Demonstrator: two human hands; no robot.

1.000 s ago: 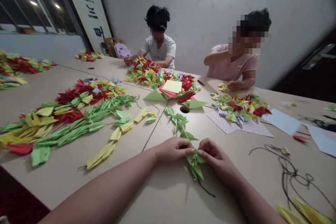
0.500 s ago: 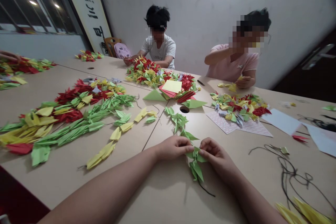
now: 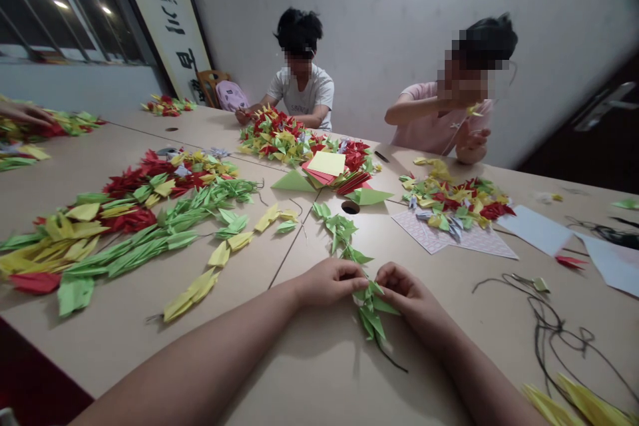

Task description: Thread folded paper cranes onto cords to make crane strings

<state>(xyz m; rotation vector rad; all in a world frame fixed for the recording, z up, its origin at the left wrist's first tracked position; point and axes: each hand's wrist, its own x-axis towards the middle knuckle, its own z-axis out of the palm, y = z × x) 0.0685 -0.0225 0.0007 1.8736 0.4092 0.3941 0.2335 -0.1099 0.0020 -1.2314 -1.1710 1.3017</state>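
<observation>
Bare arms reach in over table [image 3: 319, 373]: left forearm [image 3: 214, 349] slants long from near edge toward middle, wrist almost straight. Right forearm [image 3: 479, 363] angles in from opposite side, looking shorter. Left hand [image 3: 329, 283] and right hand [image 3: 407, 289] face each other, narrow gap between fingertips. Left thumb points across, tip pinched close to bent forefinger. Right thumb and forefinger likewise drawn together, other fingers curled.

Head-worn view, forward-down across table [image 3: 309, 366]
</observation>
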